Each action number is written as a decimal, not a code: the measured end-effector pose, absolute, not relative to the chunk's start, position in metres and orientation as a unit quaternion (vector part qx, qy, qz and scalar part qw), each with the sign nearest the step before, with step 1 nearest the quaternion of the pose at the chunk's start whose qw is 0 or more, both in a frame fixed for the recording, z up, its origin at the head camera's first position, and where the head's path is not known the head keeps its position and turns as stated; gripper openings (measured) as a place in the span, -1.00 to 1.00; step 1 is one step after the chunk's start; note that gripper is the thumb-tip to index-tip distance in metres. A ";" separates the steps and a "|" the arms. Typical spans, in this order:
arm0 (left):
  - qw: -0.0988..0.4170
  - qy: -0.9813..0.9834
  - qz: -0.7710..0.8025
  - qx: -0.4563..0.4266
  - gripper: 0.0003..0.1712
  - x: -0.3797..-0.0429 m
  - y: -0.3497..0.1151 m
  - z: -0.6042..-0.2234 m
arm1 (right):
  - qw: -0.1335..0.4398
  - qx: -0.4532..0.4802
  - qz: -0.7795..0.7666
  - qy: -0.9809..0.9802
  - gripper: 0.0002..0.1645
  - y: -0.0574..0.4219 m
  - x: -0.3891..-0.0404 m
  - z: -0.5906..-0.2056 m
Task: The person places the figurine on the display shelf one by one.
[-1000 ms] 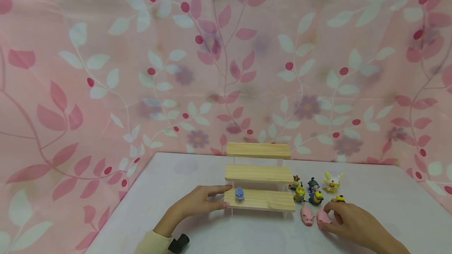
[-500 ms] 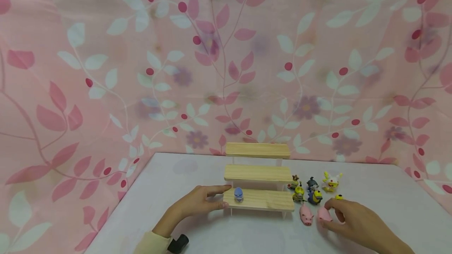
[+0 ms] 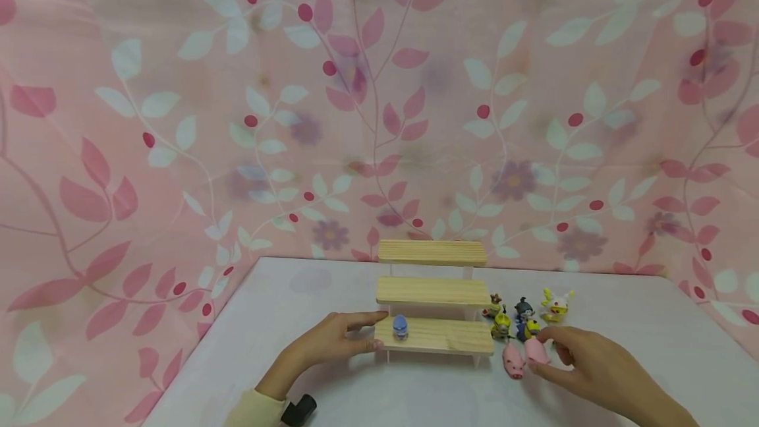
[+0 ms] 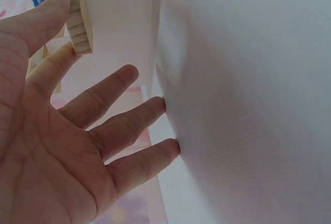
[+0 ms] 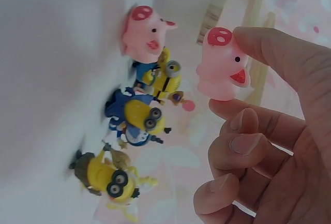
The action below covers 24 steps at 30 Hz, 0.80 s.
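Stepped shelf (image 3: 435, 302) sits mid-frame on the table (image 3: 332, 394), a small figure (image 3: 400, 327) on its bottom step, toy cluster (image 3: 524, 321) just right of it.

Left hand (image 3: 332, 341) flat, fingers straight; right hand (image 3: 584, 361) with fingers curled in a pinching grip.

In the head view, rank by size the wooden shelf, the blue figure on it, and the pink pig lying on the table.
1. Shelf, by far the largest.
2. Pig on the table.
3. Blue figure, only slightly smaller than the pig; both lie at about the same distance, so this is fairly sure.
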<state>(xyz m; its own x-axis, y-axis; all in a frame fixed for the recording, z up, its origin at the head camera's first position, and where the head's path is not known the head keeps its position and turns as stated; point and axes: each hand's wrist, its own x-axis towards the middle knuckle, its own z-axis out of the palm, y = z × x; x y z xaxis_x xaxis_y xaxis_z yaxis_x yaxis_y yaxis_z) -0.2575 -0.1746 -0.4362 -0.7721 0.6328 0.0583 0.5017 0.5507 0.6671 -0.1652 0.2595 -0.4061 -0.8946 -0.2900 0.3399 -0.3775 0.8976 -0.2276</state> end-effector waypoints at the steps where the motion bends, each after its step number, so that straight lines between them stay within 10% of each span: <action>1: 0.095 0.876 0.346 0.324 -0.30 -0.257 -0.175 -0.436 | 0.158 0.176 0.146 -0.961 -0.60 0.258 -0.165 -0.405; 24: 0.101 0.869 0.363 0.321 -0.32 -0.257 -0.174 -0.434 | 0.194 0.245 0.181 -0.932 -0.67 0.217 -0.183 -0.390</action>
